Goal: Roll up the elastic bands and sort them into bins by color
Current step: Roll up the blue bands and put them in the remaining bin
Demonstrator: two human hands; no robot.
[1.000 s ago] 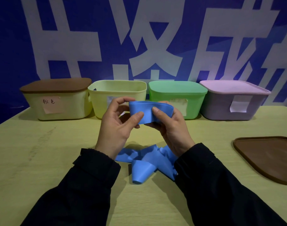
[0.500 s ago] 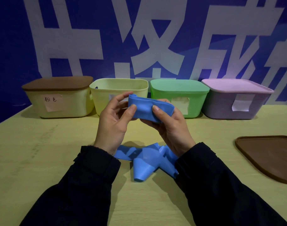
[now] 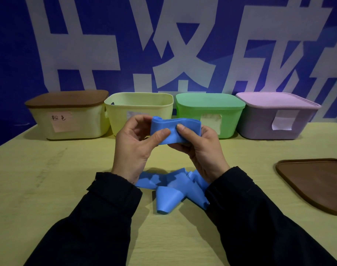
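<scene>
Blue elastic band (image 3: 175, 131) is stretched between the person's two hands above the table (image 3: 48, 189), a small rolled end showing at its upper left. The left hand (image 3: 134, 143) pinches that rolled end between thumb and curled fingers; the right hand (image 3: 200, 146) grips the other end, thumb pressed on the front of the strip. The rest of the band lies in a loose crumpled heap (image 3: 173, 191) on the table between the dark sleeves (image 3: 106, 217).

Four bins stand in a row against the blue wall banner (image 3: 183, 45): a cream bin with a brown lid (image 3: 68, 116) and a handwritten pink label, an open pale yellow bin (image 3: 138, 110) just behind the hands, a green lidded bin (image 3: 209, 112), and a lilac lidded bin (image 3: 276, 116). A loose brown lid (image 3: 315, 183) lies flat at the right of the table.
</scene>
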